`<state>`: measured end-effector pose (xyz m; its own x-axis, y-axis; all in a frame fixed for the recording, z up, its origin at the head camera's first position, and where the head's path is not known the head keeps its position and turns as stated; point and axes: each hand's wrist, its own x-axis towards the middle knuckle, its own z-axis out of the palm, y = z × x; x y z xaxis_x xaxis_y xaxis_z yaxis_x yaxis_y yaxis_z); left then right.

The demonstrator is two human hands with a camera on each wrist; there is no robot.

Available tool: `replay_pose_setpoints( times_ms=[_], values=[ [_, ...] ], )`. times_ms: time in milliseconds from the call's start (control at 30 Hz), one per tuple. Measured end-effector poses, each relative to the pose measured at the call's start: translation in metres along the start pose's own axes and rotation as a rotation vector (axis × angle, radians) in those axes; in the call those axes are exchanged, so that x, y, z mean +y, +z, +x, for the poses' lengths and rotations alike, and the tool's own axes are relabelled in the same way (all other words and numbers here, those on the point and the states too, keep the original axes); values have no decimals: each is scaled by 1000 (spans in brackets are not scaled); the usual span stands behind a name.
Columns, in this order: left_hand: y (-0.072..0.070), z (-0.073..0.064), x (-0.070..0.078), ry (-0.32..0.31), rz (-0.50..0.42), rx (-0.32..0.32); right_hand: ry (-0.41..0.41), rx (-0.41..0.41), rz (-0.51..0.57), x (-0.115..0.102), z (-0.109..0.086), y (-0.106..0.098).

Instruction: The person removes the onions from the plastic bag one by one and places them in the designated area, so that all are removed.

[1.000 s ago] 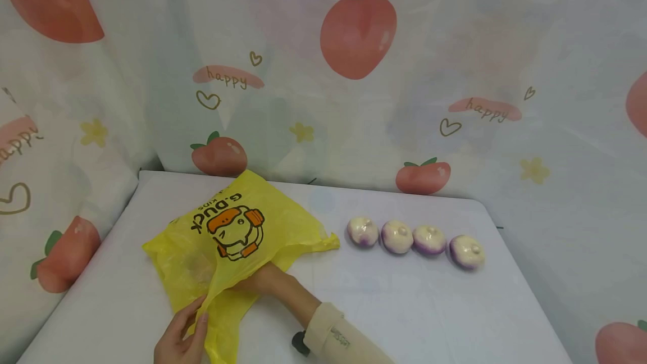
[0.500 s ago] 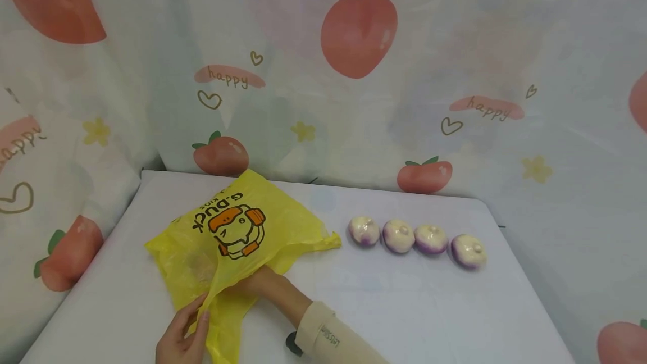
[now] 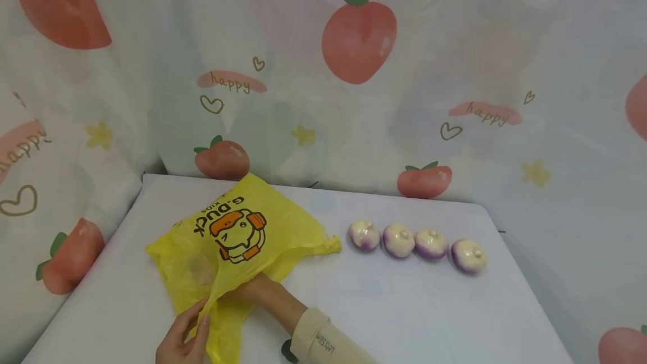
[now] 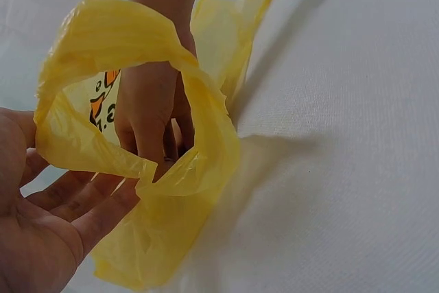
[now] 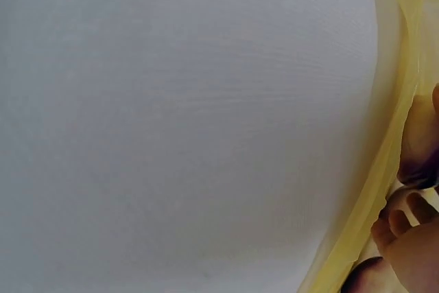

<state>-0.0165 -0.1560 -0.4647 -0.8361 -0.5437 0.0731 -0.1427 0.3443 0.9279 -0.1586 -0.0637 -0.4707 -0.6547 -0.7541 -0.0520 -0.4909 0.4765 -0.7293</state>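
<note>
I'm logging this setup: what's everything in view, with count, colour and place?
Backdrop: count unclear, pale with red fruit, rear and left
Table: one, white, in front
Bag: one, yellow, on the table's left
Loose vegetables: four, purple and cream, row right of the bag
Bagged vegetables: at least two, purple and cream, partly hidden
Sleeve: one, cream, right arm
Small object: one, black, by the sleeve
Left hand: one, pinching the bag's rim
Right hand: one, in the bag's mouth
</note>
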Motion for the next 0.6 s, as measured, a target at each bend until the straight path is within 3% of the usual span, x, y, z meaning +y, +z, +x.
replay_pose_setpoints(
  times_ms=[267, 600],
  values=[
    [0, 1, -1, 17, 9, 16, 38, 38, 37, -1, -2, 2],
    [2, 1, 0, 39, 27, 34, 91, 47, -81, -4, -5, 6]
  ],
)
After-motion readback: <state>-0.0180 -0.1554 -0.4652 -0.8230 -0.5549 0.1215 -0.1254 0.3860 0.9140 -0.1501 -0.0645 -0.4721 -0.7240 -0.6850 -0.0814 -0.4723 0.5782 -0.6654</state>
